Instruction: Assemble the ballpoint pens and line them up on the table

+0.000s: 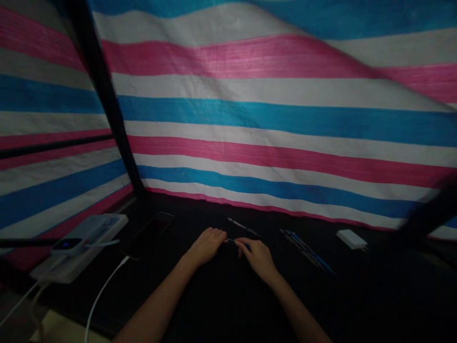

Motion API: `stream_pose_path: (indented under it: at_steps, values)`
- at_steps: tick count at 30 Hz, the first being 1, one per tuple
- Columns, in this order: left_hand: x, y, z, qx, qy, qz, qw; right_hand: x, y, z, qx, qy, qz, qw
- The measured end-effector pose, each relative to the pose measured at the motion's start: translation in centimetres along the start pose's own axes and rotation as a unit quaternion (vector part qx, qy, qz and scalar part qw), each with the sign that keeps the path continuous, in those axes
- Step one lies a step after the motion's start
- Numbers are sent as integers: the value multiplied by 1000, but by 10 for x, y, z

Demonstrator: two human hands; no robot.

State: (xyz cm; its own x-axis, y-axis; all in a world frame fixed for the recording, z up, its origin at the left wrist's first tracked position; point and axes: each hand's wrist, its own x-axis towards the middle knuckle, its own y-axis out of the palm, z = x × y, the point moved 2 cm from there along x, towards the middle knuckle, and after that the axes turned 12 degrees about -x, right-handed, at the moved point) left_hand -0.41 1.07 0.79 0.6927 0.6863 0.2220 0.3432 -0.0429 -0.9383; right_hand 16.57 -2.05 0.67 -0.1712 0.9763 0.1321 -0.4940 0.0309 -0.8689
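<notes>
Over the middle of the black table, my left hand (209,244) and my right hand (257,256) are closed on the two ends of a slim pen (231,240). Only a short stretch of it shows between the fingers, so its exact parts are hard to make out in the dim light. My right thumb and fingers pinch its right end; the left fingers curl round the other. Just beyond the hands lies a single pen (244,227) with a clear and dark barrel. To the right, several pens (307,251), some blue, lie in a loose bundle.
A white charger (352,239) sits at the right. At left are a dark phone (152,233) with a white cable (103,288), and a translucent box (80,259) with a small device (67,245) on it. Black poles and a striped sheet (250,114) enclose the table (221,305).
</notes>
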Motion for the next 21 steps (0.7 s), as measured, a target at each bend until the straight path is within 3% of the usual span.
stream_pose_path:
  at_steps: [8,11,14,16,19,21]
  values:
    - [-5,-1,-2,-20,-18,-20,999,3,10,3,-11,-45,-57,997]
    - [-7,-15,8,-22,-20,-78,997,2,7,4,-8,-43,-68,997]
    - [-23,-37,46,42,-153,-201,967,1,4,3,3,-45,-77,996]
    - [-41,-49,82,104,-280,-224,928,1,3,2,13,-49,-82,995]
    - [-69,-58,131,92,-450,-148,876,2,4,3,19,-57,-81,995]
    - [-80,-60,150,51,-490,-86,866,2,6,5,19,-66,-78,995]
